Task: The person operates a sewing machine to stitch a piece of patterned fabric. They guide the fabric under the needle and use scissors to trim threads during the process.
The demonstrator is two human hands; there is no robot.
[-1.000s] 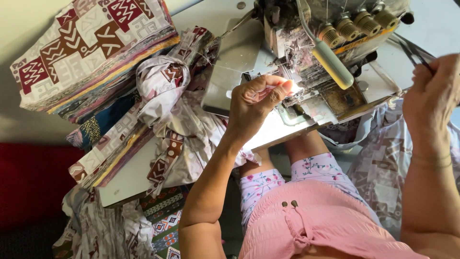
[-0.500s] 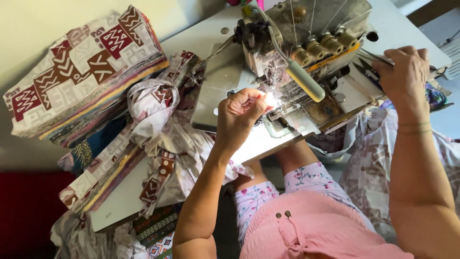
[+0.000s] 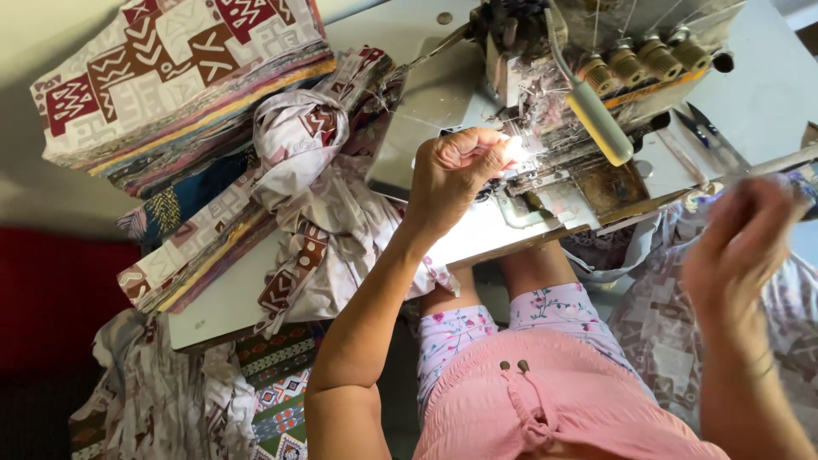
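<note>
Grey metal sewing machine (image 3: 588, 128) has the left hand (image 3: 456, 175) clenched at its needle, blurred right hand (image 3: 737, 247) fingers unclear

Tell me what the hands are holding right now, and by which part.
Cannot be told. The left hand is closed at the sewing machine's needle area, its grip hidden; the right hand is too blurred.
</note>
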